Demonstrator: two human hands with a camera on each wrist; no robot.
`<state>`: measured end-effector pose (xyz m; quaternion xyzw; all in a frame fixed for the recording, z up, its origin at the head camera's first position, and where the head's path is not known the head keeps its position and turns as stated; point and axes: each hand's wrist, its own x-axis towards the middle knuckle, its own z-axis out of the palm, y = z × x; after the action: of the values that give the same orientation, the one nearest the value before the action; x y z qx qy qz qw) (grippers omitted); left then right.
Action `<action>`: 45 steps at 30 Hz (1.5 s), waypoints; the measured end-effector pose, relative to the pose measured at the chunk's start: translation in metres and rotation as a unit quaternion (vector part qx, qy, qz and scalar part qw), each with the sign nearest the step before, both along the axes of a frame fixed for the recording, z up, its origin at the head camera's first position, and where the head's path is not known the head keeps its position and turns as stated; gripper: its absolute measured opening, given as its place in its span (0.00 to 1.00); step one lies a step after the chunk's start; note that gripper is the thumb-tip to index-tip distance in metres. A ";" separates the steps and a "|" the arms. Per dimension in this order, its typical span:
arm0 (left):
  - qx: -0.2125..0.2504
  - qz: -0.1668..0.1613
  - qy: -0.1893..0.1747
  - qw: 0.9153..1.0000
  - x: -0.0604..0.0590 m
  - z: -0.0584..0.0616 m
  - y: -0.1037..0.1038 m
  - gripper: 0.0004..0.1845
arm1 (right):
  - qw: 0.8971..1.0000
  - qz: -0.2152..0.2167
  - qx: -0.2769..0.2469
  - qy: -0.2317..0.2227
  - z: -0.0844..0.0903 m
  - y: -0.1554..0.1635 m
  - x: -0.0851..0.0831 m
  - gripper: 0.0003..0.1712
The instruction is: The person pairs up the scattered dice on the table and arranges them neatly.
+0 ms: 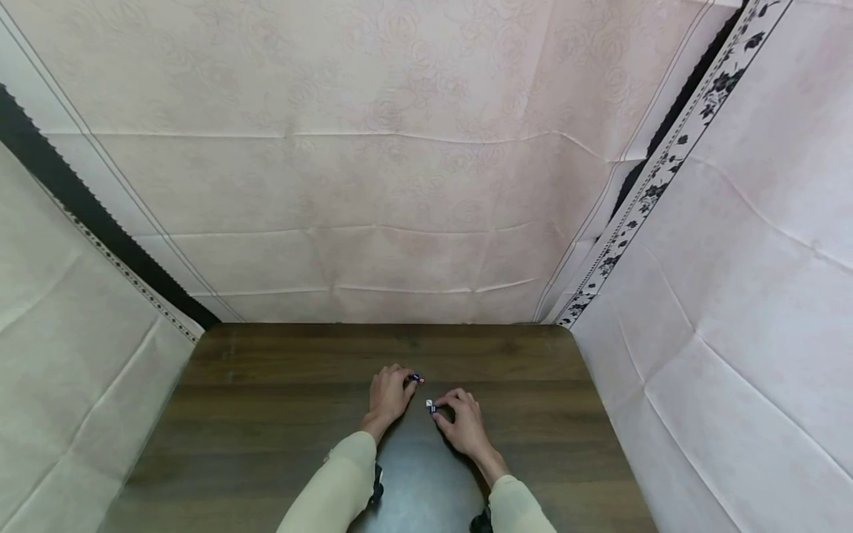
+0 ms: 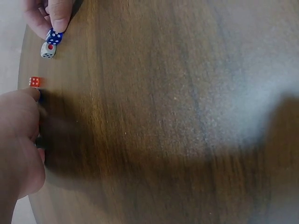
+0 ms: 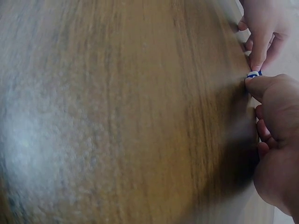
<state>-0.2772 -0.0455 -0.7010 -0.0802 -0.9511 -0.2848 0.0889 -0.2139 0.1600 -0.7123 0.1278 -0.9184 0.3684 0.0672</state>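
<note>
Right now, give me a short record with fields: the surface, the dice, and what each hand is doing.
surface: dark wooden table, pale cloth walls around it
dice: blue die, white die touching it, orange die lying apart
right hand: fingers curled, fingertip on the blue die
left hand: fingers bent on the table, fingertips next to the orange die; contact unclear
sleeves: cream, on both arms

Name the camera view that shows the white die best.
The left wrist view: the white die lies sharp on the table, red pip up, beside a blue die. The head view shows it as a tiny speck; the right wrist view hides it.
</note>
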 end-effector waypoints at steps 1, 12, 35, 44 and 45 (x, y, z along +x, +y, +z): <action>0.000 0.000 0.001 1.000 0.000 0.000 0.000 0.11 | 1.000 -0.001 -0.001 -0.004 0.000 0.000 0.000 0.09; -0.002 -0.007 0.016 1.000 0.003 -0.006 -0.004 0.09 | 1.000 -0.009 -0.010 -0.007 0.002 -0.001 0.000 0.09; 0.009 -0.020 0.031 0.999 0.006 -0.004 -0.011 0.07 | 0.998 0.053 -0.015 -0.015 0.008 -0.003 0.021 0.06; 0.011 -0.023 0.034 0.999 0.007 -0.003 -0.014 0.06 | 0.997 0.073 0.004 -0.028 0.007 -0.007 0.032 0.07; 0.011 -0.024 0.038 0.999 0.008 -0.003 -0.014 0.06 | 0.997 0.073 0.005 -0.033 0.007 -0.007 0.033 0.07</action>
<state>-0.2695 -0.0592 -0.7039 -0.1128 -0.9416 -0.2940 0.1192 -0.1807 0.1528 -0.7057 0.1827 -0.9101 0.3719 0.0093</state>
